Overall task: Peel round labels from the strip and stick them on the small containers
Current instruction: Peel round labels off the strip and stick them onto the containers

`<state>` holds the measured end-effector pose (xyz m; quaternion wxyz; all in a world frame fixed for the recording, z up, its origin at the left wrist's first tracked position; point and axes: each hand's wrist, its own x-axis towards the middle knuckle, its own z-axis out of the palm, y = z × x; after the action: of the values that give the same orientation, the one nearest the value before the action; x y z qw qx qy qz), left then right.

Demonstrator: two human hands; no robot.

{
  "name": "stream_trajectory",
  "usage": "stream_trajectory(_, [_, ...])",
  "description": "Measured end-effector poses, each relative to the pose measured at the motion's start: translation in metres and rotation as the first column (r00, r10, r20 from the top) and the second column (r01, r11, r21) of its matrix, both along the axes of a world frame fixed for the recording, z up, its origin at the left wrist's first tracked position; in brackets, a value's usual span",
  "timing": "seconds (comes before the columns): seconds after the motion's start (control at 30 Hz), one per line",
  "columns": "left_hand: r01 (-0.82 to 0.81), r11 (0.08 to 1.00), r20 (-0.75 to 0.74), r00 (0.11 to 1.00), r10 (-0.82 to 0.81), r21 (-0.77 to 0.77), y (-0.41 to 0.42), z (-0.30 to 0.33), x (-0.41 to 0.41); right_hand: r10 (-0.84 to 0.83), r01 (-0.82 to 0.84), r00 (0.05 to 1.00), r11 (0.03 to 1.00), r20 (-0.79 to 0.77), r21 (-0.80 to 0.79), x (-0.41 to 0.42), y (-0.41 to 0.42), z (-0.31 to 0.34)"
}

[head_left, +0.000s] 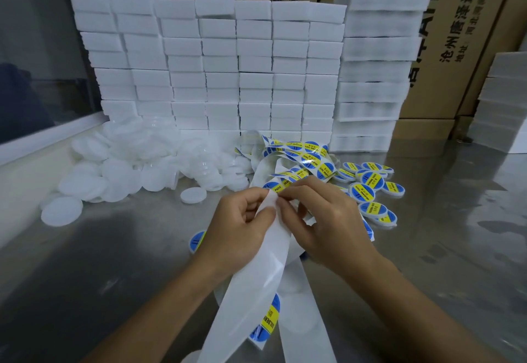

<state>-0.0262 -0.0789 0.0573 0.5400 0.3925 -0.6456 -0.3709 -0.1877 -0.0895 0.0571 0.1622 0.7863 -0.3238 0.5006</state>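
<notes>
A long white backing strip [256, 282] runs from the bottom of the view up to my hands and on into a tangle of blue-and-yellow round labels [310, 157]. My left hand [239, 225] pinches the strip near its upper fold. My right hand [319, 220] pinches at the strip's edge, fingertips at a label beside my left thumb. Small white round containers [137, 168] lie heaped at the left. Several labelled containers [370, 188] lie to the right of my hands. One labelled container [198, 241] peeks out left of my left wrist.
A wall of stacked white foam blocks [228, 77] stands behind the heap, with taller foam trays [376, 71] at the right and cardboard boxes [462, 34] behind. The steel tabletop [99, 262] shows bare at front left. A loose white lid [193, 195] lies near the heap.
</notes>
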Motion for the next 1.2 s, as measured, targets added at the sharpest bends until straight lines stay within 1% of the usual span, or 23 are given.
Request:
stream_trajectory(0.13, [0.052, 0.998, -0.1, 0.994, -0.048, 0.032, -0.001, 0.003, 0.002, 0.047, -0.047, 0.999, 0.998, 0.004, 0.051, -0.003, 0.0, 0.001])
stream_trajectory(0.33, [0.081, 0.996, -0.053, 0.995, -0.079, 0.046, -0.004, 0.0, 0.004, 0.076, -0.081, 0.994, 0.995, 0.084, 0.063, -0.001, -0.002, -0.001])
stream_trajectory(0.47, [0.104, 0.994, -0.022, 0.994, -0.103, 0.046, -0.004, -0.001, 0.003, 0.058, -0.062, 0.996, 0.997, 0.074, 0.049, -0.003, -0.002, 0.001])
stream_trajectory(0.63, [0.084, 0.995, -0.011, 0.996, -0.083, 0.05, -0.003, 0.0, 0.004, 0.056, -0.061, 0.994, 0.997, 0.093, 0.057, -0.004, -0.001, 0.002])
stream_trajectory(0.67, [0.079, 0.996, -0.011, 0.997, -0.078, 0.05, -0.003, 0.0, 0.004, 0.051, -0.06, 0.992, 0.995, 0.118, 0.074, -0.004, 0.0, 0.002])
stream_trajectory(0.7, [0.073, 0.996, -0.015, 0.997, -0.072, 0.05, -0.002, 0.0, 0.005, 0.046, -0.067, 0.983, 0.991, 0.177, 0.114, -0.003, 0.0, 0.002])
stream_trajectory(0.73, [0.061, 0.997, -0.02, 0.998, -0.06, 0.052, -0.002, 0.001, 0.005, 0.043, -0.102, 0.957, 0.976, 0.288, 0.193, -0.003, 0.0, 0.002])
stream_trajectory(0.77, [0.043, 0.997, -0.029, 0.999, -0.042, 0.059, -0.003, 0.001, 0.006, 0.032, -0.183, 0.898, 0.934, 0.44, 0.306, -0.002, -0.001, 0.004])
stream_trajectory(0.8, [0.021, 0.997, -0.045, 0.999, -0.018, 0.074, -0.004, 0.001, 0.006, -0.004, -0.301, 0.805, 0.859, 0.593, 0.414, -0.003, -0.002, 0.007])
stream_trajectory(0.83, [-0.004, 0.995, -0.072, 0.997, 0.011, 0.097, -0.005, 0.001, 0.008, -0.071, -0.42, 0.699, 0.764, 0.712, 0.489, -0.005, -0.004, 0.01])
stream_trajectory(0.87, [-0.032, 0.992, -0.104, 0.994, 0.045, 0.122, -0.007, 0.0, 0.009, -0.149, -0.53, 0.599, 0.663, 0.787, 0.528, -0.008, -0.005, 0.012])
stream_trajectory(0.9, [-0.064, 0.987, -0.134, 0.987, 0.084, 0.144, -0.009, -0.001, 0.011, -0.223, -0.621, 0.507, 0.574, 0.832, 0.533, -0.011, -0.007, 0.014])
stream_trajectory(0.93, [-0.098, 0.982, -0.157, 0.98, 0.123, 0.16, -0.011, -0.001, 0.013, -0.284, -0.693, 0.422, 0.512, 0.861, 0.508, -0.014, -0.008, 0.016])
stream_trajectory(0.97, [-0.131, 0.977, -0.172, 0.972, 0.16, 0.169, -0.014, -0.002, 0.015, -0.327, -0.743, 0.345, 0.477, 0.88, 0.469, -0.016, -0.009, 0.018])
stream_trajectory(1.0, [-0.163, 0.97, -0.182, 0.964, 0.195, 0.177, -0.017, -0.004, 0.017, -0.352, -0.77, 0.286, 0.469, 0.891, 0.433, -0.018, -0.01, 0.018])
stream_trajectory(1.03, [-0.199, 0.962, -0.189, 0.954, 0.234, 0.186, -0.02, -0.006, 0.02, -0.357, -0.777, 0.255, 0.478, 0.899, 0.41, -0.02, -0.01, 0.019])
stream_trajectory(1.07, [-0.242, 0.95, -0.195, 0.94, 0.28, 0.196, -0.022, -0.008, 0.023, -0.343, -0.775, 0.244, 0.493, 0.907, 0.395, -0.021, -0.01, 0.019])
stream_trajectory(1.13, [-0.349, 0.915, -0.172, 0.907, 0.385, 0.203, -0.029, -0.014, 0.033, -0.297, -0.76, 0.25, 0.53, 0.922, 0.377, -0.022, -0.01, 0.019])
stream_trajectory(1.2, [-0.49, 0.858, -0.078, 0.86, 0.505, 0.152, -0.038, -0.02, 0.047, -0.245, -0.722, 0.295, 0.576, 0.923, 0.384, -0.023, -0.01, 0.021])
